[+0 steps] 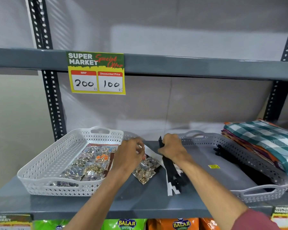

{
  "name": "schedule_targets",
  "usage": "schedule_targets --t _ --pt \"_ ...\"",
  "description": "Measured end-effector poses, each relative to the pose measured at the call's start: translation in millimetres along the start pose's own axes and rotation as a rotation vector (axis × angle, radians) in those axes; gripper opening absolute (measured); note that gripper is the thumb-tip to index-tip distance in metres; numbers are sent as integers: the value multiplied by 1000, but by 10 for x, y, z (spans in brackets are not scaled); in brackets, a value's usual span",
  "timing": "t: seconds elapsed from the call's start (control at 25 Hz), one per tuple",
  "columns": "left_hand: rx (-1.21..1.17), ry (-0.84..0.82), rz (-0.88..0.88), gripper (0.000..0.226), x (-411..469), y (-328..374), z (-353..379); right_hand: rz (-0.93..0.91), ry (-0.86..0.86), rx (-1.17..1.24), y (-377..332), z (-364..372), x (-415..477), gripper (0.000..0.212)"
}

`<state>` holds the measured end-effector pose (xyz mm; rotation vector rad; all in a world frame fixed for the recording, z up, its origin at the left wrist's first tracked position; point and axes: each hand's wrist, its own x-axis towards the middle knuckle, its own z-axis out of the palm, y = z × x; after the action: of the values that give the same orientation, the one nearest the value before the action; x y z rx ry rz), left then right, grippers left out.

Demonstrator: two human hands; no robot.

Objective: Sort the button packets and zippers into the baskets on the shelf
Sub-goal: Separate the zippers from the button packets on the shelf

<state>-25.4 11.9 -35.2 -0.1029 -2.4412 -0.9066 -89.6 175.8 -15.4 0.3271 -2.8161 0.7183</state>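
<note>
Nearest, snack bags [181, 224] show below the grey shelf [140, 201]. Above them, the right hand [172, 147] is clenched around the far end of a bundle of black and white zippers [172, 176], whose long axis runs from that hand back toward the person. Left of it, the left hand [129, 154] pinches a loose button packet [145, 171]. Farther left sits the white basket [56, 161] of packets; right of the right hand, the grey basket [239, 171], then folded cloth [264, 140]. Beyond hangs a price card [96, 73].

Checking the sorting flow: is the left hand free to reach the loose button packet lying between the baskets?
Probably yes. The left hand hovers directly above the button packet on the open shelf, nothing covering it.
</note>
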Motion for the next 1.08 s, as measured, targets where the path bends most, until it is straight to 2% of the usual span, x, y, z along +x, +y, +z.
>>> schedule_targets --t 0.16,0.32,0.48,0.64,0.72,0.8,0.84,0.92,1.08 --pt "11 -56 6 19 76 15 206 -35 52 -108 12 -309 -17 26" --pt "114 -163 81 36 126 88 501 -79 2 -215 79 -216 -143 10" --pt "252 -301 261 45 206 189 681 -103 -61 -350 128 -14 -190 14" --pt "409 -417 322 36 262 197 862 -113 -124 -494 229 -4 -286 31" --pt "393 -469 321 40 333 106 951 -129 -80 -437 266 -57 -318 30" --pt "372 -515 324 38 381 65 983 -120 47 -289 305 -153 -283 19" --pt "365 -519 324 36 389 62 989 -130 131 -216 331 -216 -266 20" --pt "343 -478 328 35 380 69 976 -162 185 -121 400 -343 -261 24" --pt "242 -312 299 32 478 85 761 -151 192 41 474 -596 -395 19"
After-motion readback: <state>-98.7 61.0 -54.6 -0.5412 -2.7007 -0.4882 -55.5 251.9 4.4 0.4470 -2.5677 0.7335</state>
